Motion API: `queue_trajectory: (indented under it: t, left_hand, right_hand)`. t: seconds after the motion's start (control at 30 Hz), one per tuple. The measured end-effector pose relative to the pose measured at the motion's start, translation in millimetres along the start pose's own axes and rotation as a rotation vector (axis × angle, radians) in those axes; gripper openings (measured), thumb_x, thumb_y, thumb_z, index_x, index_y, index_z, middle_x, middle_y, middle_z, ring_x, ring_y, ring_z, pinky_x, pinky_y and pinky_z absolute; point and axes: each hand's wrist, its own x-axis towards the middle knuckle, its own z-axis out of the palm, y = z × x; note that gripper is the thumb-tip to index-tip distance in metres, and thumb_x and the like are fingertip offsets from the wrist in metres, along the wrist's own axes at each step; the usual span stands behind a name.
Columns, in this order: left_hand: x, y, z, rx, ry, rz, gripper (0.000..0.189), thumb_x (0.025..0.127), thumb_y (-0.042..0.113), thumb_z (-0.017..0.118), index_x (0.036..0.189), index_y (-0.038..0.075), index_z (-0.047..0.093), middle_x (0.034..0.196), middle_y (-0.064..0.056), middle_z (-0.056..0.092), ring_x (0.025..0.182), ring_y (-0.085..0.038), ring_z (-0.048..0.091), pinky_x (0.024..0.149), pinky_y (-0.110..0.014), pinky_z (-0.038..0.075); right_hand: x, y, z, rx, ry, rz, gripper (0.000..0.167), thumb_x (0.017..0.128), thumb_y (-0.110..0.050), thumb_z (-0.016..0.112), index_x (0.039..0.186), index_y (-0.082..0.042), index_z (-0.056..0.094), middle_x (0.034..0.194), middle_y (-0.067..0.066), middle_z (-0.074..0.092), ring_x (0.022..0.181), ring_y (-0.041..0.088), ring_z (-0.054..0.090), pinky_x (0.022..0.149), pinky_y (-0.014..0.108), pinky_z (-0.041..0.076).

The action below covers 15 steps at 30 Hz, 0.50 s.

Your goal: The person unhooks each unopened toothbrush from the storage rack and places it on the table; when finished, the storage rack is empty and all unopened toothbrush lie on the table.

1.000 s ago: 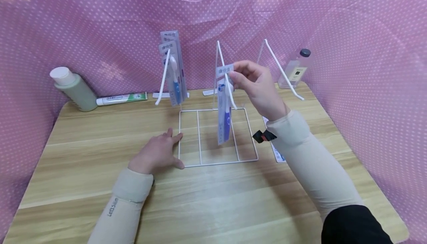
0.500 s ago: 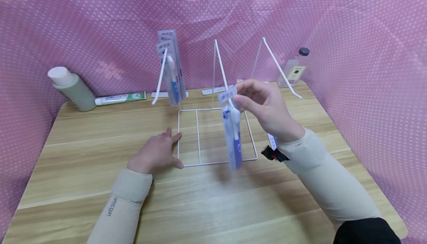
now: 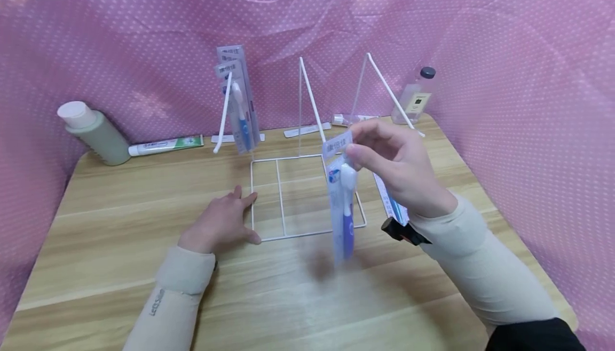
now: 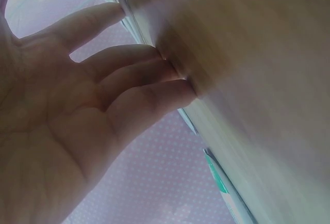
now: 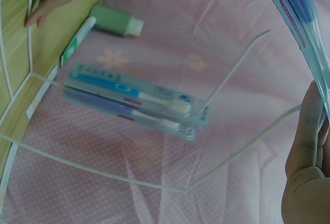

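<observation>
My right hand (image 3: 403, 164) pinches the top card of a packaged toothbrush (image 3: 342, 207) with a purple handle, which hangs down in front of the white wire rack (image 3: 281, 196). The rack's middle hook (image 3: 311, 95) ends behind that card; whether the two still touch I cannot tell. My left hand (image 3: 213, 223) rests on the table at the rack's left side, fingers spread, thumb at the front corner. In the left wrist view its fingertips (image 4: 185, 90) touch the wood. Several packaged toothbrushes (image 5: 134, 97) hang on the left hook. The right hook (image 3: 389, 87) carries nothing.
Behind on the left are a green bottle (image 3: 103, 137) and a toothpaste tube (image 3: 168, 145). A clear bottle (image 3: 417, 100) and another tube (image 3: 353, 120) stand or lie at the back right. Another toothbrush pack (image 3: 388, 199) lies partly under the right arm. A pink curtain (image 3: 269, 15) surrounds the table.
My right hand has drawn the purple toothbrush pack forward, down and rightward along the middle hook to its end. The left hand has stayed by the rack. The view has shifted slightly.
</observation>
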Motion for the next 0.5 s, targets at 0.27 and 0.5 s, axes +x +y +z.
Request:
queue_trajectory:
  t: [0.27, 0.5]
  left_hand:
    - [-0.1, -0.4, -0.3, -0.002, 0.006, 0.018, 0.113, 0.072, 0.055, 0.095, 0.162, 0.01, 0.044, 0.167, -0.039, 0.024, 0.146, -0.062, 0.039, 0.12, -0.069, 0.038]
    - [1.2, -1.1, 1.8, -0.001, 0.015, 0.028, 0.114, 0.071, 0.054, 0.094, 0.162, 0.009, 0.043, 0.166, -0.04, 0.023, 0.146, -0.062, 0.038, 0.12, -0.07, 0.037]
  right_hand:
    - [-29.4, 4.5, -50.1, -0.086, 0.024, 0.201, 0.014, 0.1, -0.001, 0.069, 0.111, -0.008, 0.075, 0.095, 0.003, 0.076, 0.079, 0.012, 0.07, 0.075, 0.025, 0.061]
    - [-29.1, 41.0, -141.0, -0.242, 0.102, 0.454, 0.013, 0.104, -0.011, 0.068, 0.116, -0.009, 0.072, 0.1, -0.002, 0.078, 0.081, 0.012, 0.074, 0.078, 0.025, 0.064]
